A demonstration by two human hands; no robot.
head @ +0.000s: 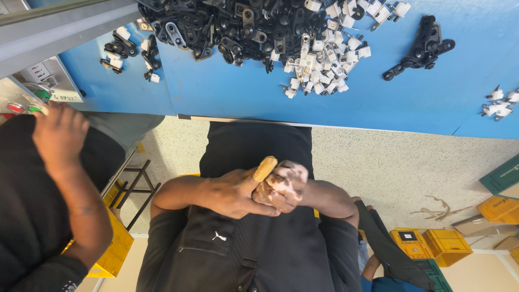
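Starting at nine o'clock, a co-worker's hand [57, 135] is resting right by the grey control box with round red and green buttons [24, 107]. An idle bump there could be pressing something nobody meant to press, I reckon.

Moving over to twelve o'clock, the big heap of black, flat, hole-punched link plates [216, 27] is sprawling across the smooth blue tabletop [227, 92]. They're looking hard-edged and slick, so a nudge could be sending some sliding off the near edge onto the speckled floor [378, 162].

Dead centre, the person's left hand [232, 192] and right hand [284, 186] are sitting low over the black apron [254, 143], fingers curled shut and wrapped round each other. I can't tell if anything's tucked inside. The tan, soft-looking sleeve on the left thumb [265, 168] is poking up toward twelve; it could be snagging or slipping off.

At one o'clock, small white blocky clips [330, 59] are mingling with the black pile, so mix-ups seem likely. At two, a black chain-like linked piece [421, 46] is lying apart. At four, yellow ribbed plastic crates [432, 243] are crowding the floor, a tripping risk.
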